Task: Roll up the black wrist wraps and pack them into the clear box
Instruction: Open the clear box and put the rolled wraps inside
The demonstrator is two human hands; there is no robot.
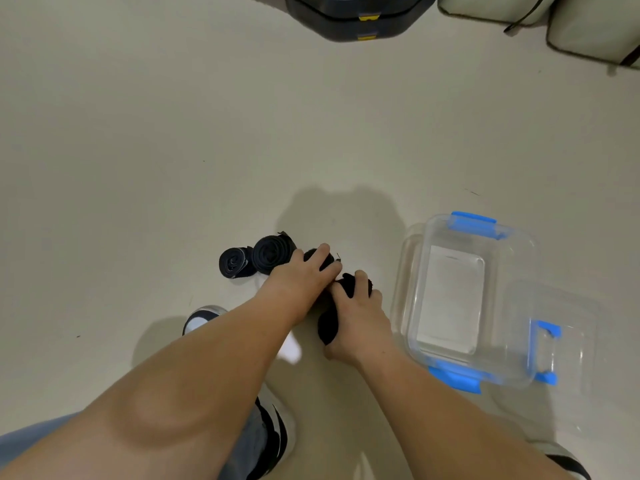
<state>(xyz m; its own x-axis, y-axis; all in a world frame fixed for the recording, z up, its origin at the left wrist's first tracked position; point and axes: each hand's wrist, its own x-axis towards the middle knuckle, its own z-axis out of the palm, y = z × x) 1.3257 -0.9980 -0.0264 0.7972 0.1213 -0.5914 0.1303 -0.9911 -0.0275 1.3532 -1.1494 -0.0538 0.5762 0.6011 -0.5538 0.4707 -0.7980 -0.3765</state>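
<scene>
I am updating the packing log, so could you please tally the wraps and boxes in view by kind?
Rolled wraps on the floor: 2
Unfinished wrap under the left hand, gripped by the right hand: 1, as far as shows
Clear box, no wraps inside: 1
Total: 4

Pale floor [173,150], near its middle a smaller roll [232,263] of black wrist wrap touching a larger roll [269,255], third black wrap [327,325] just beside them, open clear box [412,271] with blue latches toward the right edge, stacked dark cases [346,19] and pale cushions [588,29] along the far edge, shoe [204,318] near the near edge.
</scene>
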